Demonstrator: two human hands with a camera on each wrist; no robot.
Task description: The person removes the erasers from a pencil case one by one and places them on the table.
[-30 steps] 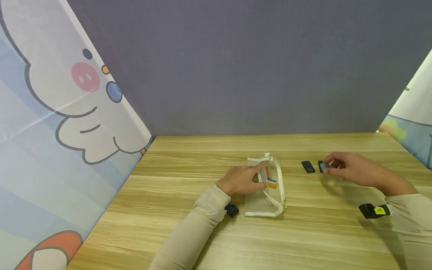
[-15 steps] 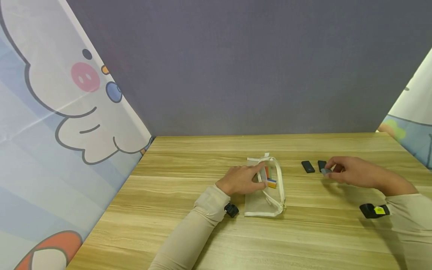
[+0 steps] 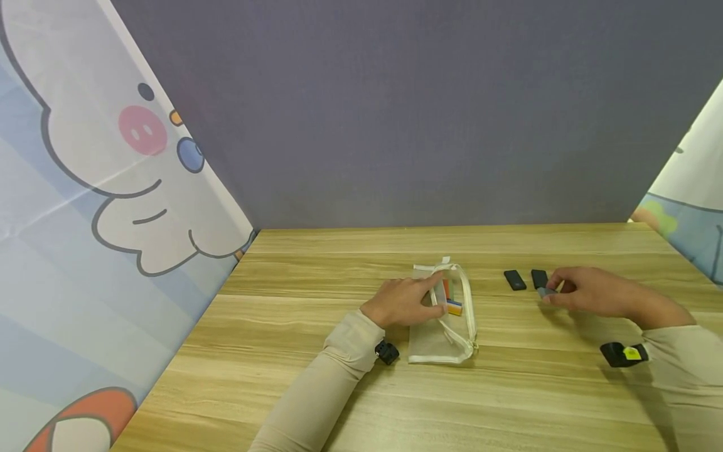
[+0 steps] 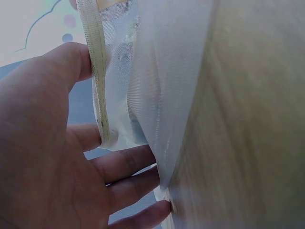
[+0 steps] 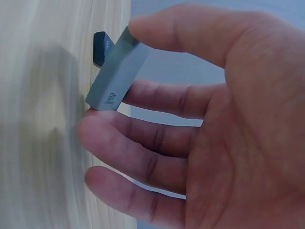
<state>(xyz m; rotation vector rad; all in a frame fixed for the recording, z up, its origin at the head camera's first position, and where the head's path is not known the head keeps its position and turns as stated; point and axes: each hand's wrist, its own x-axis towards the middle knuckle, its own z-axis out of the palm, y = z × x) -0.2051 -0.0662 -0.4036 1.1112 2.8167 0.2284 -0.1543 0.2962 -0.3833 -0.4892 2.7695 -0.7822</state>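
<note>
In the head view a white mesh zip pouch [image 3: 420, 342] lies on the table, its mouth spread to the right. My left hand [image 3: 403, 301] holds the mouth's near-left edge, thumb and forefinger apart along the zip. Inside the pouch are an orange-red piece [image 3: 447, 289] and a yellow, white and blue piece [image 3: 454, 307]. To the right, my right hand [image 3: 593, 292] pinches a grey eraser [image 5: 116, 74] marked "4B" between thumb and fingertips, tilted just over the tabletop. Two black blocks lie nearby, one left [image 3: 515, 280] and one right [image 3: 539, 278], beside my right fingertips.
The wood-grain table [image 3: 282, 314] ends at a dark grey panel [image 3: 395, 113] behind. A cartoon-printed cloth [image 3: 68, 207] hangs along the left, with another at the right edge. Black cameras sit at both wrists.
My right hand has drawn the grey eraser slightly nearer to me and tilted it, uncovering the right-hand black block. My left hand and the pouch stay put.
</note>
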